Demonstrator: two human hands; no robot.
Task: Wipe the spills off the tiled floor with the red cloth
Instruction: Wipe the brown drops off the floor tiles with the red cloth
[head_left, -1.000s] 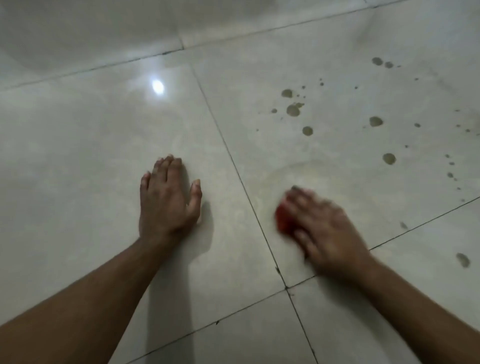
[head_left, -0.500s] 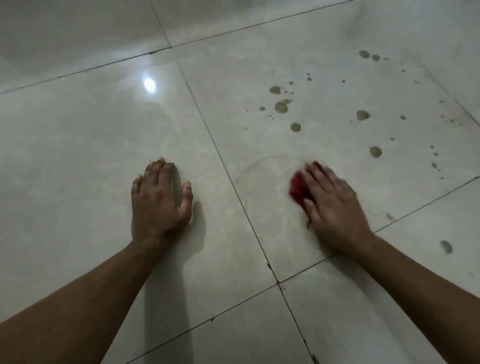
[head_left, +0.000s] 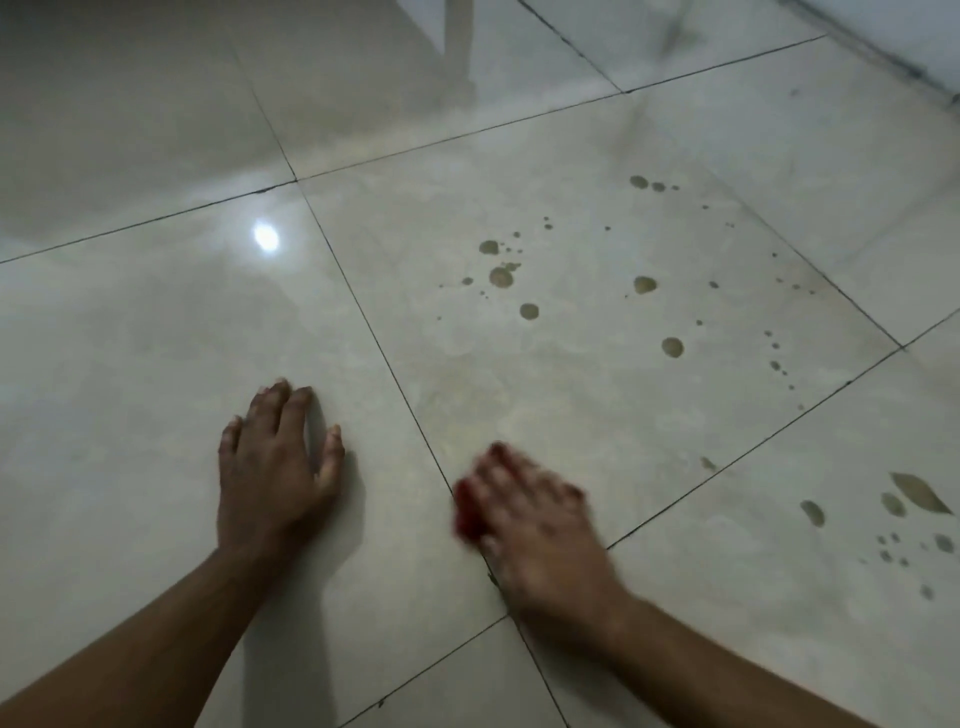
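On the tiled floor (head_left: 156, 364), blurred right hand (head_left: 535, 525) fingers seemingly press red cloth (head_left: 467, 512); left hand (head_left: 275, 467) lies flat.

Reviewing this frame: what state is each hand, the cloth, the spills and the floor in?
left hand: flat on the floor, fingers spread, holding nothing.
right hand: pressing on the cloth, motion-blurred.
red cloth: bunched under the right hand, mostly hidden.
spills: brownish drops, unwiped.
tiled floor: glossy, faintly smeared ahead of the cloth.

Right hand (head_left: 535, 525) smeared by motion blur, fingers indistinct, red cloth (head_left: 469, 512) mostly hidden beneath it, both forearms cut off by the bottom edge, smallest spill specks (head_left: 777, 366) too tiny to make out
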